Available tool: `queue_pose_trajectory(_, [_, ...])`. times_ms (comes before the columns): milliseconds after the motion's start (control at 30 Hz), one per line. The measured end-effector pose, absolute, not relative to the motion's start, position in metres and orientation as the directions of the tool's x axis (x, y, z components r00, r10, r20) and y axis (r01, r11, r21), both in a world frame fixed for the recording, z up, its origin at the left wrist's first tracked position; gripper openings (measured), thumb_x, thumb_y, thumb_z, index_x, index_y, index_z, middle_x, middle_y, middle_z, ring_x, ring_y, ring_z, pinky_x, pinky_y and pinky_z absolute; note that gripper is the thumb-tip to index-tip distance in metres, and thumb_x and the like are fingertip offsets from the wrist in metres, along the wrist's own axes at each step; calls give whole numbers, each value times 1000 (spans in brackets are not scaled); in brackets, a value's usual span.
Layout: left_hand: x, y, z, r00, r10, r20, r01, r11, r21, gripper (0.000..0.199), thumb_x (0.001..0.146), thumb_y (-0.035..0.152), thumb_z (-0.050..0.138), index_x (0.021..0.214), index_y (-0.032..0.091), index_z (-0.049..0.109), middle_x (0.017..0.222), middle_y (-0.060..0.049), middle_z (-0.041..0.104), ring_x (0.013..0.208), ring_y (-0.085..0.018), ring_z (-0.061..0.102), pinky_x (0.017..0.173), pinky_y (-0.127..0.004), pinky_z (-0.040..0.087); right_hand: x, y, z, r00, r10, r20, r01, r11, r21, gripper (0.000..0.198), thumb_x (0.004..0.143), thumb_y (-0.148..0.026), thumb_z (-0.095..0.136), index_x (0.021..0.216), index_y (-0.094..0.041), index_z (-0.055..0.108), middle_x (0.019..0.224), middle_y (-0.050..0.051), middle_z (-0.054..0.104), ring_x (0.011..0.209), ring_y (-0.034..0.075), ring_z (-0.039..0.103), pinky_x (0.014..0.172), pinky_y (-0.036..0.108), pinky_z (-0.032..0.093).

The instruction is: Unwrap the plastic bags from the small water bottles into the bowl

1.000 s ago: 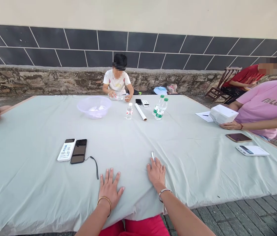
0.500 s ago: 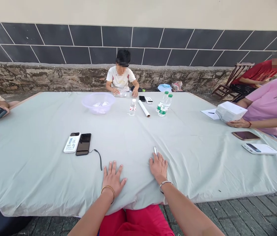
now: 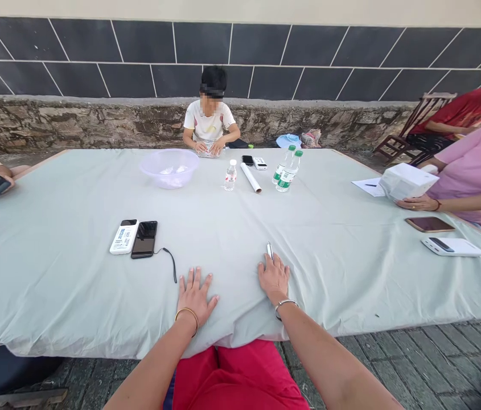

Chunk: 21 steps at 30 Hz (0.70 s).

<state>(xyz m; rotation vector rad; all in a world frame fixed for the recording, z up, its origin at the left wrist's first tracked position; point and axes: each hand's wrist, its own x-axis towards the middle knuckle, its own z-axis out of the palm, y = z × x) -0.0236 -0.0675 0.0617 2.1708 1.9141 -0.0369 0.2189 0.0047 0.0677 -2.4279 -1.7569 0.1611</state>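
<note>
My left hand [image 3: 194, 299] lies palm down on the pale grey-green tablecloth [image 3: 95, 302], its fingers spread and nothing in it. To its right, my right hand [image 3: 274, 277] rests on the cloth with fingers bent over a slim silver pen [image 3: 270, 250]. Only the pen's front end shows; the rest is hidden under the fingers. Ahead of my left hand, a black phone [image 3: 144, 239] with a wrist strap lies beside a white power bank [image 3: 124, 237].
Farther off stand a purple basin [image 3: 169, 168], a small bottle [image 3: 230, 176], a white roll [image 3: 251, 178] and two green-capped bottles [image 3: 286, 171]. People sit across and at both sides. A white box [image 3: 408, 181], a phone [image 3: 430, 224] and a power bank [image 3: 453, 246] are at the right.
The view has tilted down slightly, so the table sits higher in it. The person across has brought both hands together on a clear item. My hands stay in place on the cloth.
</note>
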Motion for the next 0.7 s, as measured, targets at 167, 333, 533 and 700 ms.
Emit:
queue_pose_trajectory(167, [-24, -68, 57, 143, 977, -158, 976, -113, 185, 67, 87, 61, 31, 146, 32, 28, 158, -7, 13, 144, -32, 6, 112, -56, 1, 220, 4, 66, 308, 951, 10, 937, -302, -173, 51, 91, -32, 30, 139, -19, 43, 148, 11, 36, 135, 25, 31, 110, 47, 17])
queue_pose_trajectory(333, [-24, -68, 52, 140, 980, -141, 975, -112, 192, 67, 86, 62, 31, 146, 32, 28, 157, -7, 14, 144, -32, 7, 112, -57, 2, 220, 4, 65, 308, 951, 16, 941, -302, -151, 51, 91, -32, 31, 139, -18, 43, 147, 11, 37, 135, 25, 32, 110, 47, 18])
queue_pose_trajectory(533, [-24, -68, 53, 140, 979, -146, 976, -111, 187, 67, 87, 62, 31, 146, 31, 28, 157, -8, 13, 144, -32, 6, 112, -57, 1, 218, 3, 68, 311, 950, 24, 941, -305, -145, 50, 91, -31, 32, 138, -18, 44, 147, 11, 38, 134, 26, 34, 110, 47, 19])
queue_pose_trajectory(700, [-23, -68, 52, 139, 978, -156, 976, -109, 189, 68, 86, 63, 30, 146, 32, 27, 158, -8, 13, 144, -32, 6, 112, -57, 1, 218, 3, 69, 310, 950, 22, 942, -304, -142, 50, 91, -31, 32, 138, -18, 44, 147, 11, 38, 135, 25, 33, 110, 47, 19])
